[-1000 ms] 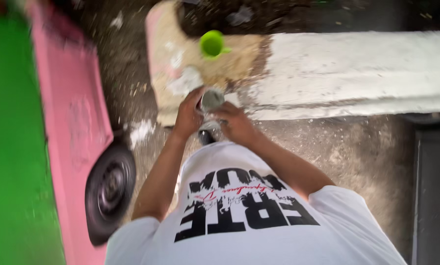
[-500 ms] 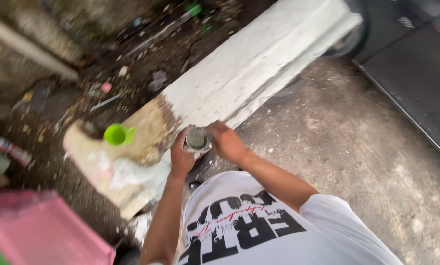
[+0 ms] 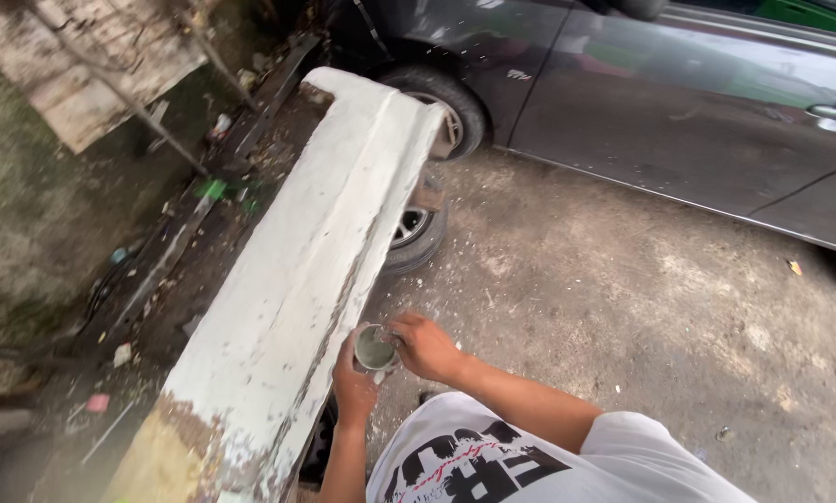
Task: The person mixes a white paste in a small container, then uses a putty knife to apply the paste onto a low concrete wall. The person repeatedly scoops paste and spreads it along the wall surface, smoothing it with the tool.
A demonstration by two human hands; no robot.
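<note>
A small round can (image 3: 374,350) with pale grey-green paste inside is cupped from below by my left hand (image 3: 353,389). My right hand (image 3: 427,346) comes in from the right, its fingers closed on the can's rim. What the fingertips pinch there is too small to tell. Both hands hover just beside the right edge of a long white-coated body panel (image 3: 315,251), which runs diagonally from near left to far middle. Its near end is chipped down to a yellowish-brown layer (image 3: 171,456).
A dark car (image 3: 679,102) stands across the top right, its wheel (image 3: 441,107) near the panel's far end. A tyre (image 3: 416,235) lies under the panel. Rough concrete ground (image 3: 623,307) spreads to the right. Debris and dirt (image 3: 138,261) lie to the left.
The view has swung right: the green cup and pink panel have left the picture and the dark car has come in. Both hands stay on the can beside the white panel.
</note>
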